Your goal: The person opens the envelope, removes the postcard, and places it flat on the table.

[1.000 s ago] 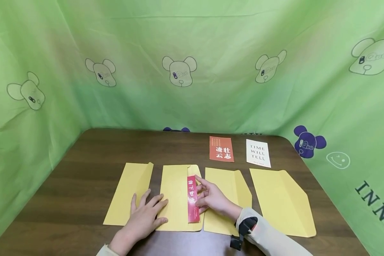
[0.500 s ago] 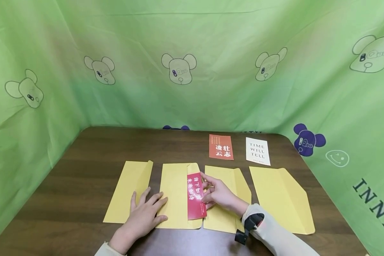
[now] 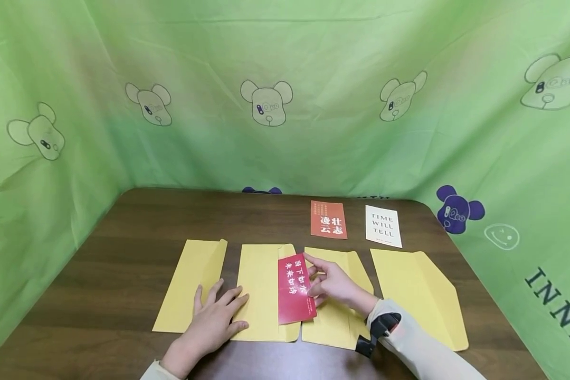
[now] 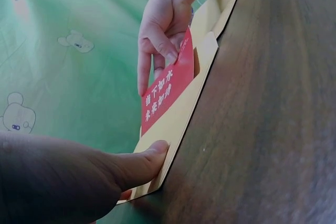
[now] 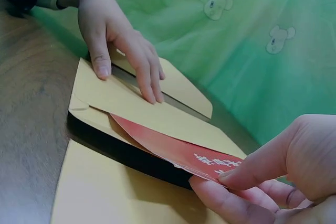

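Observation:
A dark pink card with white characters sticks partway out of the open side of a yellow envelope, second from the left. My right hand pinches the card's right edge between thumb and fingers. The card lies at a slight tilt, and its left part is hidden inside the envelope. My left hand rests with spread fingers on the left edge of that envelope, its palm over the leftmost yellow envelope. In the right wrist view the card slants up out of the envelope's mouth.
Two more yellow envelopes lie to the right, one under my right hand and one farthest right. Behind them on the brown table are a red card and a white card. A green printed curtain surrounds the table.
My right hand has moved to the right, drawing the pink card farther out of the envelope, so more of its face shows and it tilts slightly. My left hand stays in place.

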